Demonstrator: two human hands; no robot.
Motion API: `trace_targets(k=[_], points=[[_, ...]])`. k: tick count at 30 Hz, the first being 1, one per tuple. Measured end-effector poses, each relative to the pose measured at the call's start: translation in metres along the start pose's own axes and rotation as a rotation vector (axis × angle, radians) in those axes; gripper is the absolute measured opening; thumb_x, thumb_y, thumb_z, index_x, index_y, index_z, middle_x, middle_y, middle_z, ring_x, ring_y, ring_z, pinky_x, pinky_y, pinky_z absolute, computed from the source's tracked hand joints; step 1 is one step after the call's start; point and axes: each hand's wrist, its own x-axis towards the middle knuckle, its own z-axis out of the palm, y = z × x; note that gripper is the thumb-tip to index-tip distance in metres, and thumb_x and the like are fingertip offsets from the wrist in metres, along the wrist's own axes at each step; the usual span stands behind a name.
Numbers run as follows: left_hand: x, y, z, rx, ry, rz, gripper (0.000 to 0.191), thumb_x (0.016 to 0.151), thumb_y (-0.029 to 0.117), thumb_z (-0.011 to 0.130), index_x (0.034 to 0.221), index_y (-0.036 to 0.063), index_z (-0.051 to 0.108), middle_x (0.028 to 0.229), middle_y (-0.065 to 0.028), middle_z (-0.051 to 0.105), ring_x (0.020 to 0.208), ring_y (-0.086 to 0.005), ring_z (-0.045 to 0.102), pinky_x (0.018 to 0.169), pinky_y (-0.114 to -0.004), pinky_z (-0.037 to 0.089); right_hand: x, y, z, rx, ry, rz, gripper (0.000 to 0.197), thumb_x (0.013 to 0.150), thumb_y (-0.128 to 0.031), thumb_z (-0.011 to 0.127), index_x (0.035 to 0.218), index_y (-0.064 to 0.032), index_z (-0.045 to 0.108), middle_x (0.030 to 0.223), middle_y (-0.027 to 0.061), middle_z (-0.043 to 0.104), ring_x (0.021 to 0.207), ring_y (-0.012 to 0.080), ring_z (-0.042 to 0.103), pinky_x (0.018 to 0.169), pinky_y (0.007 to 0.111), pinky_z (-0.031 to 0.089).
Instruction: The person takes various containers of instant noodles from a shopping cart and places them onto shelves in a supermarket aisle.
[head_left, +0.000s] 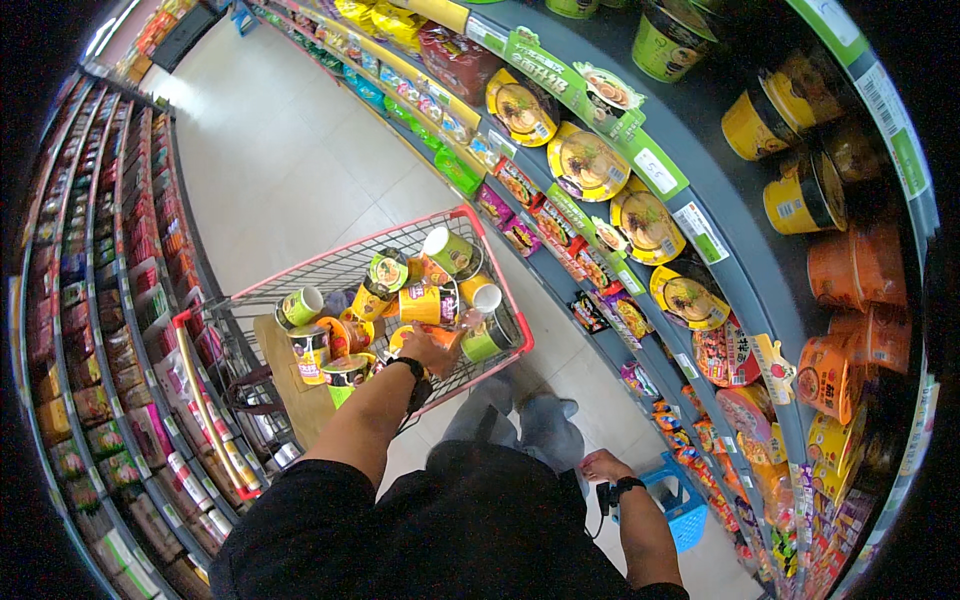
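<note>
My left hand reaches down into a shopping cart with a red rim. It rests around an orange instant noodle bowl, and part of the grip is hidden behind the hand. Around it lie several noodle cups, among them a yellow cup, a green cup and a white-and-green cup. Some are upright, others tipped on their sides. My right hand hangs low beside my leg, its fingers loosely bent, with nothing seen in it.
Shelves of noodle bowls rise on the right. A blue plastic basket stands on the floor beside my right arm. A brown board sits at the cart's handle end. Packed shelves line the left; tiled aisle floor stretches ahead.
</note>
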Motion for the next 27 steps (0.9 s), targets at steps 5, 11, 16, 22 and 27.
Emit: trace_targets(k=[5,11,16,22,27], points=[[0.004,0.031,-0.004,0.111,-0.049,0.008,0.125,0.061,0.056,0.078,0.145,-0.0062,0.010,0.133,-0.0333,0.043,0.123,-0.0396,0.049,0.103,-0.042,0.042,0.012,0.034,0.010,0.353,0.338,0.300,0.033,0.084,-0.022,0.067,0.113,-0.0055,0.060,0.108,0.0078,0.064,0.092,0.0228,0.064,0.070,0.042,0.055],[0.036,-0.024,0.013,0.022,0.065,0.052,0.103,0.066,0.053,0.072,0.137,-0.0071,0.028,0.130,-0.0328,0.045,0.120,-0.0426,0.050,0.101,-0.044,0.043,0.020,0.018,-0.001,-0.429,0.402,-0.145,0.012,0.077,-0.016,0.064,0.071,-0.0068,0.070,0.064,0.0023,0.063,0.063,0.0159,0.059,0.061,0.031,0.048],[0.003,0.012,-0.008,0.056,-0.037,0.075,0.100,0.065,0.054,0.072,0.132,-0.0102,0.033,0.128,-0.0323,0.048,0.121,-0.0425,0.049,0.102,-0.045,0.042,-0.019,0.014,-0.019,0.151,-0.002,0.047,0.012,0.076,-0.014,0.064,0.084,-0.0054,0.066,0.076,0.0008,0.059,0.069,0.0125,0.055,0.060,0.029,0.046],[-0.049,0.012,-0.046,0.005,0.129,0.317,0.110,0.057,0.077,0.071,0.126,-0.0048,0.042,0.108,-0.0262,0.063,0.104,-0.0366,0.062,0.084,-0.045,0.051,-0.028,-0.019,-0.059,0.190,0.020,0.031,0.022,0.081,-0.018,0.067,0.101,-0.0071,0.066,0.090,0.0007,0.061,0.085,0.0124,0.058,0.074,0.031,0.051],[-0.111,0.054,-0.088,0.079,0.347,0.338,0.086,0.059,0.045,0.081,0.121,-0.0031,0.046,0.114,-0.0269,0.059,0.101,-0.0410,0.059,0.087,-0.046,0.050,-0.030,-0.032,-0.113,-0.435,0.350,-0.202,0.039,0.083,-0.025,0.068,0.115,-0.0036,0.064,0.107,0.0081,0.066,0.098,0.0206,0.062,0.085,0.034,0.050]])
